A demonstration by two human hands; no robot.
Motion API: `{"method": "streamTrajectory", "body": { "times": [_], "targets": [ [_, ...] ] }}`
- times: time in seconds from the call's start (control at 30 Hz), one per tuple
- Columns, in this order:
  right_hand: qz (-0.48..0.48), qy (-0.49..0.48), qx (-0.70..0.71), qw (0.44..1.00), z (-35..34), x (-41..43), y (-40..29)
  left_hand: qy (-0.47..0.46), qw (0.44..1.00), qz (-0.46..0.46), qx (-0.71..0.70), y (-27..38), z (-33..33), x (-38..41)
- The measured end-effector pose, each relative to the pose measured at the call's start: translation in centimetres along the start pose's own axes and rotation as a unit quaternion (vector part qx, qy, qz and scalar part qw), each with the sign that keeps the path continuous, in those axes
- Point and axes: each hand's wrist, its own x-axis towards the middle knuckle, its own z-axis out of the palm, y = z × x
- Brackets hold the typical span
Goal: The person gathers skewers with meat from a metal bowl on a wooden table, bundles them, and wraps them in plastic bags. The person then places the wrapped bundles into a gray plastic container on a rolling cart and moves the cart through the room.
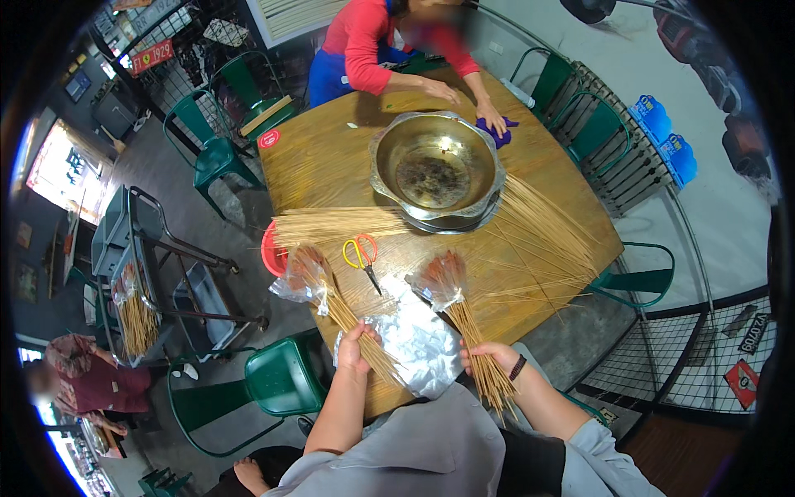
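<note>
My left hand (358, 348) grips a bundle of bamboo skewers (348, 314), its reddish food end wrapped in a clear plastic bag (304, 273) tied below the food. In my right hand (490, 360) is a second bundle of skewers (469, 326), also bagged and tied around its reddish tips (444, 273). Between the two bundles lies a pile of clear plastic bags (413, 345) on the wooden table (329, 155). Scissors with a yellow and a red handle (362, 255) rest above the pile. Loose skewers (341, 225) lie left of a large metal pot (438, 168), and more (546, 223) spread to its right.
A red plastic basket (271, 251) is at the table's left edge. Across the table a person in red (366, 46) presses a purple cloth (500, 133) on it. Green metal chairs (279, 376) stand around. A cart (180, 292) holding bundled skewers and another person (99, 385) are at left.
</note>
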Motion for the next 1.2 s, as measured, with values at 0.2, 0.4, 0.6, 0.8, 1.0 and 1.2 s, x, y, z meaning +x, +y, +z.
{"method": "streamTrajectory", "body": {
  "times": [0.2, 0.4, 0.6, 0.8, 1.0, 1.2],
  "targets": [
    [-0.015, -0.01, -0.078, 0.997, -2.8, -0.1, 2.8, -0.044, 0.997, 0.063, 0.029, -0.6, 0.3, -5.1],
    [-0.181, -0.058, -0.156, 0.969, 2.5, -3.2, 8.0, -0.104, 0.99, 0.088, 0.046, -1.9, -0.9, -12.8],
    [-0.233, -0.067, -0.199, 0.95, 4.0, -4.6, 12.9, -0.053, 0.978, 0.149, 0.136, -3.9, -1.9, -20.6],
    [-0.233, -0.072, -0.249, 0.937, 6.4, -6.6, 18.5, -0.025, 0.944, 0.237, 0.229, -6.6, -5.2, -27.1],
    [-0.234, -0.12, -0.27, 0.926, 10.1, -6.1, 22.4, -0.008, 0.942, 0.224, 0.25, -5.3, -8.0, -31.4],
    [-0.166, -0.142, -0.274, 0.936, 14.9, -4.1, 25.6, 0.028, 0.961, 0.219, 0.166, -3.2, -13.4, -35.2]
  ]
}}
